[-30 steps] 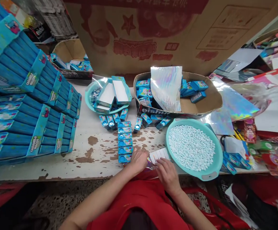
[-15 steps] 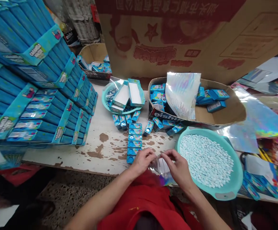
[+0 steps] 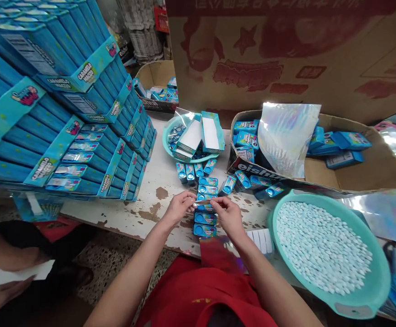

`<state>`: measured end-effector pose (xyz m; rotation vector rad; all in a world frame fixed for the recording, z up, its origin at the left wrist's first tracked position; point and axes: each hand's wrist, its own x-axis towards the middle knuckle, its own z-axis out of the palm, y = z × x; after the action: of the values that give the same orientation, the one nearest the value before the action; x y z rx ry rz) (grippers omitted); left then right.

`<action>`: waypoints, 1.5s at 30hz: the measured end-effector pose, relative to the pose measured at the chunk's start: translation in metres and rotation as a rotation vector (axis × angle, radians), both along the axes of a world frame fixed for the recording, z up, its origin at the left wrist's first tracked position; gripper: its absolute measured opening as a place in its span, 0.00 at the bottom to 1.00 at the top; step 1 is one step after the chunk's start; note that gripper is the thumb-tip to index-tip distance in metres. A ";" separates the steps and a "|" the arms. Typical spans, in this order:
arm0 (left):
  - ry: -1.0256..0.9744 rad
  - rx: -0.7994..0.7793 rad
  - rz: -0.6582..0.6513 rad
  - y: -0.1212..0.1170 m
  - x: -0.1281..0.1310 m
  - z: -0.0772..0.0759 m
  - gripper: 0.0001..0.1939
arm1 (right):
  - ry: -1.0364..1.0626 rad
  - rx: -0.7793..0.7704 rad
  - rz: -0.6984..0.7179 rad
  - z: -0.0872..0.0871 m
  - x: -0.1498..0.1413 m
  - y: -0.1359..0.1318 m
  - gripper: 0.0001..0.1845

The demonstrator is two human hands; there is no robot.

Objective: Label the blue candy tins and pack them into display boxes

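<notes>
A thin pale strip (image 3: 203, 201) spans the gap between the left hand (image 3: 179, 208) and right hand (image 3: 229, 215), fingertips pinching its ends, above the row of blue boxes (image 3: 205, 219). Both hands have moved inward from clear film (image 3: 218, 252) at the table's (image 3: 150, 190) front edge; work seemingly shifts boxward.

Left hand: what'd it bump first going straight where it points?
Past the pale strip, the left hand would probably meet the right hand; depth is unclear, so maybe the row of blue boxes.
</notes>
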<state>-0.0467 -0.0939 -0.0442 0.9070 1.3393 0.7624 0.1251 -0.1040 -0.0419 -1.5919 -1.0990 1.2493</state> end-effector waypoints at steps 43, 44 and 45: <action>0.922 0.592 -0.872 -0.067 0.111 -0.009 0.14 | -0.944 0.534 0.240 -0.045 0.094 -0.094 0.16; 0.918 0.591 -0.884 -0.066 0.112 -0.010 0.14 | -1.020 0.546 0.276 -0.051 0.093 -0.103 0.18; 0.911 0.591 -0.887 -0.064 0.113 -0.011 0.14 | -1.081 0.546 0.310 -0.058 0.092 -0.111 0.21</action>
<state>0.0661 -0.1579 -0.0548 2.3002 1.2360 -0.0230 0.2169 -0.2149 -0.0997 -1.6654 -2.1748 0.0840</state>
